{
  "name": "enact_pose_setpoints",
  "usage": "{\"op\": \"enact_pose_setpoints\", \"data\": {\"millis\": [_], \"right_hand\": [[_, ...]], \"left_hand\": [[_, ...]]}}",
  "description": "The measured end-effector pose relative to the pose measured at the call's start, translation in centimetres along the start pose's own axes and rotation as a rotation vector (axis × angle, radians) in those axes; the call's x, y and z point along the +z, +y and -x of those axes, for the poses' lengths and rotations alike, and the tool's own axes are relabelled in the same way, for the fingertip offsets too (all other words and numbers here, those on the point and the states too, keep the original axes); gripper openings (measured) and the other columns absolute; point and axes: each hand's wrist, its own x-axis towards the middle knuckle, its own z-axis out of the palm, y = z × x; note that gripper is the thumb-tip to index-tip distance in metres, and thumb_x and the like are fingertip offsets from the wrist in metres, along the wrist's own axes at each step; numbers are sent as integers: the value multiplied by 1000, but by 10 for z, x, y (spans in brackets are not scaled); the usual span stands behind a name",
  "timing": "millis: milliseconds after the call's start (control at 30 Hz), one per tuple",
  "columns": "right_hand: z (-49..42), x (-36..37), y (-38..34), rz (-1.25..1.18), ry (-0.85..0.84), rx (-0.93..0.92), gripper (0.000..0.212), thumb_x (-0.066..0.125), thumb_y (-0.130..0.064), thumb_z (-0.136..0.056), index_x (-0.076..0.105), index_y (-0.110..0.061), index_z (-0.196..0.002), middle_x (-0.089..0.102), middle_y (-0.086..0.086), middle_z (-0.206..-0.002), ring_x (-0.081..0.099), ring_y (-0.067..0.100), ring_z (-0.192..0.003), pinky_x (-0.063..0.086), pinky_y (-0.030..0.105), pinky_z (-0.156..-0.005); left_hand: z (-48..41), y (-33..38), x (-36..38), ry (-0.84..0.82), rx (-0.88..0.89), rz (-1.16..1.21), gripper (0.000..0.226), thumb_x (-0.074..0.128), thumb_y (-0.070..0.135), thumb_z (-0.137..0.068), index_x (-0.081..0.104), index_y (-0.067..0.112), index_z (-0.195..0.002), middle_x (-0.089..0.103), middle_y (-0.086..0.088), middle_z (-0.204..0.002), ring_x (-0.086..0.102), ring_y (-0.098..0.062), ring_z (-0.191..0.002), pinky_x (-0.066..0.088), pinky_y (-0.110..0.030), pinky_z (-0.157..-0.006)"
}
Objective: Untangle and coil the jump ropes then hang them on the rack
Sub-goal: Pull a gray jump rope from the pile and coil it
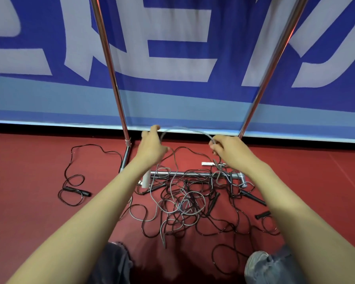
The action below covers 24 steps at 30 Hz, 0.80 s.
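Denim knees [115, 261] at bottom edge, down on red floor [29, 160]. Both hands up above rack base bar [195, 174]: left hand [152, 144] and right hand [228, 149] each gripping grey jump rope [186, 129], fingers curled. Held span running left-right, roughly parallel to bar. Tails dropping into tangle of ropes [184, 208] across bar, toward knees. Likely mid-untangle; next pull probably up, away from bar. Separate black rope [74, 187] well left of bar.

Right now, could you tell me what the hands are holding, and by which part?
The grey jump rope, by its cord, not a handle: left hand and right hand each grip it, a span arching between.
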Motion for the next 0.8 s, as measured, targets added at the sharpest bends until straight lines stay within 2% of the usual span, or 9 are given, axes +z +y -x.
{"op": "enact_pose_setpoints", "data": {"millis": [67, 167, 267, 333, 433, 500, 633, 733, 800], "right_hand": [[1, 0, -3, 87, -41, -70, 19, 47, -25, -99, 63, -21, -109, 66, 2, -99, 61, 25, -92, 50, 39, -81], [3, 3, -11, 67, -73, -153, 24, 46, -28, -100, 64, -23, -114, 63, 2, -107, 57, 23, -102, 46, 43, -90], [4, 1, -19, -29, 17, -204, 24, 48, -29, -99, 65, -22, -114, 65, 0, -110, 57, 20, -105, 45, 42, -91], [6, -4, -23, -62, 31, -205, 23, 50, -29, -98, 67, -19, -111, 66, -1, -106, 57, 18, -99, 45, 36, -88], [12, -8, -24, -190, -29, -179, 14, 57, -29, -95, 65, -18, -91, 63, 0, -84, 54, 15, -77, 39, 24, -69], [13, -6, -21, -218, -80, -147, 12, 61, -26, -93, 62, -17, -86, 63, 2, -87, 54, 16, -78, 39, 23, -69], [8, 2, -4, -62, -174, -39, 17, 55, -17, -94, 56, -20, -78, 60, -5, -81, 55, 19, -78, 41, 23, -64], [4, 2, 9, 38, -193, 68, 15, 51, -20, -98, 57, -17, -84, 60, 0, -83, 55, 22, -79, 39, 29, -68], [3, -3, 10, 135, -101, 47, 14, 49, -25, -99, 61, -19, -95, 62, 0, -87, 58, 24, -85, 40, 33, -80]], "left_hand": [[6, 3, 8, 2, 145, -3, 68, 73, 15, -82, 40, 19, -142, 46, -13, -117, 48, -21, -94, 36, -25, -89], [13, 14, 15, 9, 377, 22, 48, 72, 22, -84, 57, 20, -130, 45, 2, -92, 42, -8, -82, 28, -14, -77], [15, 18, 23, -50, 467, -18, 28, 67, 27, -88, 69, 17, -115, 48, 1, -85, 43, -9, -77, 31, -19, -72], [15, 16, 28, -15, 471, -9, 22, 64, 26, -91, 71, 17, -109, 48, -1, -83, 45, -13, -78, 33, -23, -71], [19, 22, 27, 171, 491, 165, 16, 63, 20, -92, 74, 13, -100, 47, 4, -79, 48, -10, -76, 34, -12, -70], [21, 30, 21, 263, 451, 350, 13, 63, 19, -92, 74, 15, -98, 51, 0, -84, 51, -2, -77, 35, -8, -74], [15, 33, 1, 387, 287, 707, 15, 60, 24, -94, 68, 35, -87, 53, 8, -88, 50, 3, -70, 39, -22, -73], [9, 21, -6, 403, 231, 425, 15, 60, 17, -94, 66, 22, -106, 50, -4, -102, 49, 2, -71, 34, -9, -71], [7, 10, 1, 266, 161, 228, 51, 62, 7, -90, 49, 21, -137, 39, -10, -114, 46, -6, -68, 31, -10, -66]]}}
